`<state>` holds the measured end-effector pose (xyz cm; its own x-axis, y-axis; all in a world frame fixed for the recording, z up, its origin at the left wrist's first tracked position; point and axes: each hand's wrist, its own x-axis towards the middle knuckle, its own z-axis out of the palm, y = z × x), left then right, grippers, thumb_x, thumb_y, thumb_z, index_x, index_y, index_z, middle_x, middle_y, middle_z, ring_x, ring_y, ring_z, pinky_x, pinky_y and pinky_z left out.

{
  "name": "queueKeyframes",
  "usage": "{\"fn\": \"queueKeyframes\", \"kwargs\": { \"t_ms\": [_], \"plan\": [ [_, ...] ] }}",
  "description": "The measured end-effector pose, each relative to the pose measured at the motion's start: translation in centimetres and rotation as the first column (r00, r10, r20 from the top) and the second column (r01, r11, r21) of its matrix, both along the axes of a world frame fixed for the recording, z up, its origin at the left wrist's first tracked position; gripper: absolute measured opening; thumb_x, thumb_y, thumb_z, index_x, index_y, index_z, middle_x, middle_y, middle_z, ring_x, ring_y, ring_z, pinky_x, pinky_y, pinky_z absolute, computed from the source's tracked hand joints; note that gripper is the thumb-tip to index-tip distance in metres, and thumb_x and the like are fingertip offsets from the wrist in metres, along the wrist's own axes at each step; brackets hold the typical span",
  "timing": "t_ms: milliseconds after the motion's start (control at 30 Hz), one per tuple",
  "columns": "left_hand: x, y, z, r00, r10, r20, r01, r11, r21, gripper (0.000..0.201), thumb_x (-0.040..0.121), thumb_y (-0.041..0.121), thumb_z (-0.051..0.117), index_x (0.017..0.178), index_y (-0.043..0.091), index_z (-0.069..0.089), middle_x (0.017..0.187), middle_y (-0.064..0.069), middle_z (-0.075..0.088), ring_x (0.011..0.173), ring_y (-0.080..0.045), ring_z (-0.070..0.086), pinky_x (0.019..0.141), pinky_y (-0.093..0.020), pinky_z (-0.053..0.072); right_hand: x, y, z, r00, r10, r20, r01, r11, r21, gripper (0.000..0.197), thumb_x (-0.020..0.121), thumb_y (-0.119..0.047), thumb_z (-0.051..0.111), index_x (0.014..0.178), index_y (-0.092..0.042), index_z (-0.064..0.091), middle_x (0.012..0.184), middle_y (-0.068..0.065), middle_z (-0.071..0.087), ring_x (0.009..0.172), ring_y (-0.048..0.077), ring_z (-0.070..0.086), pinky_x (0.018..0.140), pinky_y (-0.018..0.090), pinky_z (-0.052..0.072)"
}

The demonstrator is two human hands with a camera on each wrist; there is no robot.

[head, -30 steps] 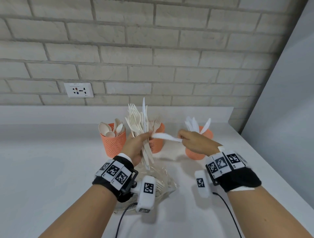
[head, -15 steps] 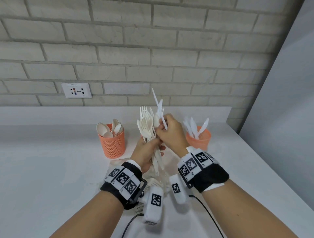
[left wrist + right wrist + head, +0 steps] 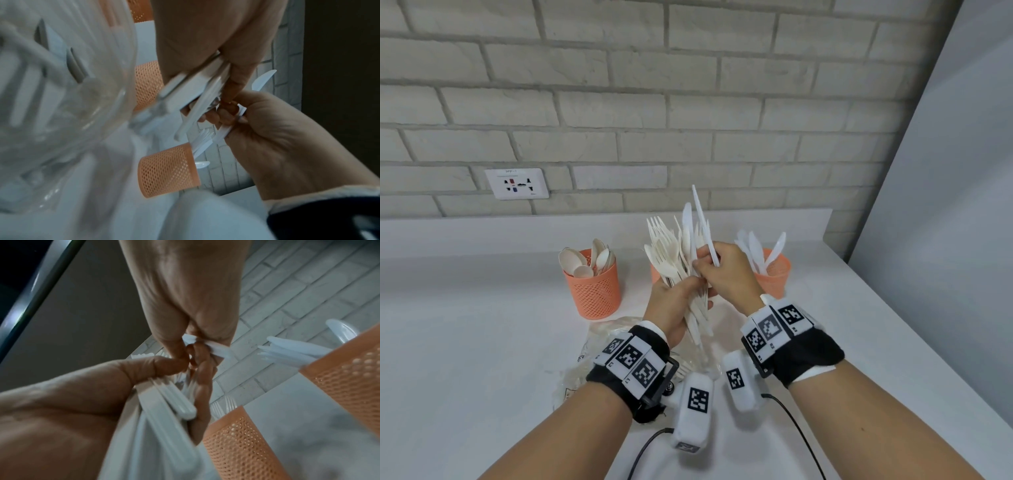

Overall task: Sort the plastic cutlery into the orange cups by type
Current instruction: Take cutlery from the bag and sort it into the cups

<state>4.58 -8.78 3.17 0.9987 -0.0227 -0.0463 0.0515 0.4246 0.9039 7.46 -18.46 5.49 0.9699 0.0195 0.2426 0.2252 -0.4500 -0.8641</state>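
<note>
My left hand (image 3: 688,284) grips a bundle of white plastic forks and knives (image 3: 671,253), held upright above the counter. Against the bundle's right side, my right hand (image 3: 709,263) pinches one white knife (image 3: 703,226) that points up. Three orange mesh cups stand behind. The left cup (image 3: 594,287) holds spoons. The middle cup (image 3: 655,274) is mostly hidden by my hands. The right cup (image 3: 775,277) holds knives. The right wrist view shows the pinched knife (image 3: 218,350), the fork cup (image 3: 242,443) and the knife cup (image 3: 349,378).
A crumpled clear plastic bag (image 3: 602,342) lies on the white counter (image 3: 465,342) under my left wrist, blurred in the left wrist view (image 3: 61,97). A brick wall with a socket (image 3: 517,183) runs behind. A grey panel (image 3: 945,240) bounds the right side.
My right hand has moved left, from in front of the knife cup to the bundle. It held a knife lying sideways; the knife it pinches now points up.
</note>
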Motion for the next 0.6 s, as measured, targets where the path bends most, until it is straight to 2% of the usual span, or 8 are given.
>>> {"fn": "queueKeyframes", "kwargs": {
  "t_ms": [33, 100, 167, 233, 300, 400, 500, 600],
  "plan": [
    [0.0, -0.2, -0.1, 1.0, 0.0, 0.0, 0.0, 1.0, -0.002, 0.032, 0.083, -0.011, 0.05, 0.11, 0.002, 0.06, 0.069, -0.006, 0.067, 0.052, -0.014, 0.064, 0.049, -0.025, 0.051, 0.0, -0.1, 0.0, 1.0, 0.003, -0.005, -0.003, 1.0, -0.014, 0.005, 0.085, -0.007, 0.057, 0.086, -0.007, 0.062, 0.073, 0.002, 0.059, 0.083, 0.03, 0.065, 0.075, 0.047, 0.057],
    [-0.1, -0.7, -0.2, 1.0, -0.005, -0.001, 0.005, 1.0, 0.001, 0.028, 0.085, -0.009, 0.049, 0.109, 0.004, 0.06, 0.068, -0.005, 0.065, 0.053, -0.013, 0.063, 0.049, -0.024, 0.05, -0.1, -0.3, 0.0, 0.999, 0.013, -0.036, -0.014, 1.0, -0.027, 0.01, 0.087, -0.008, 0.05, 0.079, -0.01, 0.055, 0.073, 0.003, 0.056, 0.078, 0.029, 0.061, 0.074, 0.047, 0.056],
    [0.1, -0.8, -0.3, 1.0, -0.013, -0.018, 0.013, 1.0, -0.002, 0.02, 0.087, -0.002, 0.053, 0.102, 0.007, 0.062, 0.07, -0.005, 0.063, 0.056, -0.014, 0.06, 0.052, -0.025, 0.05, -0.3, -0.4, 0.2, 0.997, 0.036, -0.069, -0.035, 0.999, 0.02, 0.01, 0.092, -0.012, 0.041, 0.087, -0.009, 0.049, 0.079, 0.004, 0.053, 0.077, 0.025, 0.056, 0.072, 0.044, 0.054],
    [0.4, -0.7, -0.3, 0.999, -0.013, -0.04, 0.012, 1.0, -0.026, 0.015, 0.086, 0.003, 0.059, 0.099, 0.009, 0.062, 0.071, -0.004, 0.06, 0.056, -0.015, 0.055, 0.054, -0.026, 0.05, -0.5, -0.9, 0.6, 0.999, 0.009, -0.036, -0.006, 0.996, 0.086, 0.012, 0.096, -0.014, 0.036, 0.099, -0.007, 0.045, 0.08, 0.002, 0.05, 0.072, 0.017, 0.051, 0.064, 0.026, 0.047],
    [0.8, -0.7, -0.3, 0.998, -0.021, -0.053, 0.019, 0.999, -0.038, 0.021, 0.084, 0.003, 0.062, 0.104, 0.009, 0.059, 0.072, -0.003, 0.058, 0.054, -0.014, 0.054, 0.054, -0.026, 0.05, -0.3, -1.8, 1.3, 0.997, -0.06, 0.046, 0.052, 0.987, 0.152, 0.009, 0.099, -0.014, 0.034, 0.099, -0.008, 0.04, 0.074, -0.002, 0.044, 0.065, 0.009, 0.044, 0.054, 0.012, 0.037],
    [1.0, -0.8, -0.3, 0.998, -0.036, -0.061, 0.034, 0.999, -0.034, 0.025, 0.083, 0.0, 0.062, 0.106, 0.01, 0.057, 0.074, -0.004, 0.058, 0.052, -0.015, 0.054, 0.052, -0.026, 0.049, 0.8, -3.9, 2.6, 0.982, -0.15, 0.117, 0.118, 0.962, 0.246, 0.009, 0.1, -0.013, 0.031, 0.103, -0.009, 0.039, 0.076, -0.003, 0.047, 0.069, 0.011, 0.049, 0.061, 0.018, 0.043],
    [0.9, -0.5, -0.5, 0.996, -0.048, -0.077, 0.046, 0.998, -0.031, 0.018, 0.082, -0.001, 0.062, 0.094, 0.012, 0.057, 0.077, -0.006, 0.059, 0.053, -0.016, 0.055, 0.053, -0.027, 0.049, 2.4, -6.4, 3.4, 0.964, -0.227, 0.139, 0.182, 0.944, 0.277, 0.024, 0.1, -0.007, 0.028, 0.121, -0.011, 0.038, 0.08, -0.002, 0.048, 0.073, 0.013, 0.051, 0.065, 0.022, 0.049],
    [0.7, -0.1, -0.5, 0.994, -0.096, -0.057, 0.093, 0.995, -0.047, 0.018, 0.081, -0.003, 0.063, 0.086, 0.013, 0.056, 0.08, -0.009, 0.063, 0.051, -0.015, 0.056, 0.051, -0.026, 0.049, 4.3, -8.8, 2.4, 0.938, -0.309, 0.154, 0.276, 0.939, 0.203, 0.033, 0.097, -0.002, 0.029, 0.127, -0.009, 0.039, 0.089, 0.005, 0.053, 0.087, 0.018, 0.054, 0.084, 0.034, 0.048]
  ]
}}
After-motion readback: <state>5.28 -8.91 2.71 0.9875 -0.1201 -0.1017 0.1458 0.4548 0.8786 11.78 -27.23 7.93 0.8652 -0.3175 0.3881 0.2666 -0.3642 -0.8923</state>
